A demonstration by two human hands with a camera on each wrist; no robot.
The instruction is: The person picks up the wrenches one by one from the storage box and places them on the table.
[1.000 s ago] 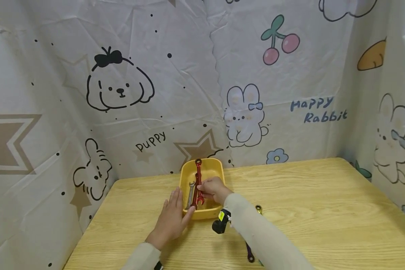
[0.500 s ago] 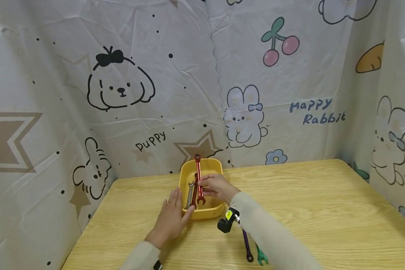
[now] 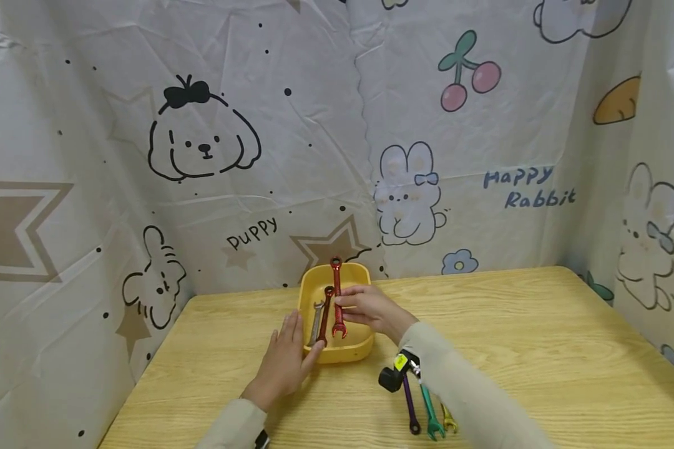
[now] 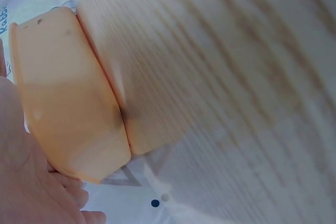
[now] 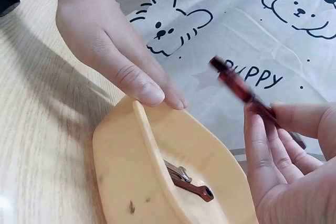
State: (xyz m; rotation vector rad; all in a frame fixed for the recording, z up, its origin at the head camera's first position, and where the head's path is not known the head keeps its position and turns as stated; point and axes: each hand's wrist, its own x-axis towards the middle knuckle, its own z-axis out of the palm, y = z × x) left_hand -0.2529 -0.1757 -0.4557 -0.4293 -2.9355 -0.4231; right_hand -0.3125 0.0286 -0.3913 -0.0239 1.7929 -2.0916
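In the head view my right hand (image 3: 371,308) pinches a red wrench (image 3: 337,280) between thumb and fingers, held up over the yellow bin (image 3: 337,357). Its ring end points away and its open end toward me. Inside the bin lie a dark red wrench (image 3: 326,315) and a silver wrench (image 3: 316,323), side by side. My left hand (image 3: 283,362) rests with straight fingers against the bin's left side, thumb at the near corner. In the right wrist view the left thumb (image 5: 149,93) touches the bin's rim.
A purple wrench (image 3: 410,405), a green wrench (image 3: 430,411) and a yellow wrench (image 3: 449,419) lie on the wooden table (image 3: 511,349), partly under my right forearm. A printed cloth (image 3: 314,156) hangs behind the table and along both sides.
My right hand has lifted the red wrench up from among the others in the bin and shifted slightly right. The forearm's move uncovers the green and yellow wrenches. My left hand stays put.
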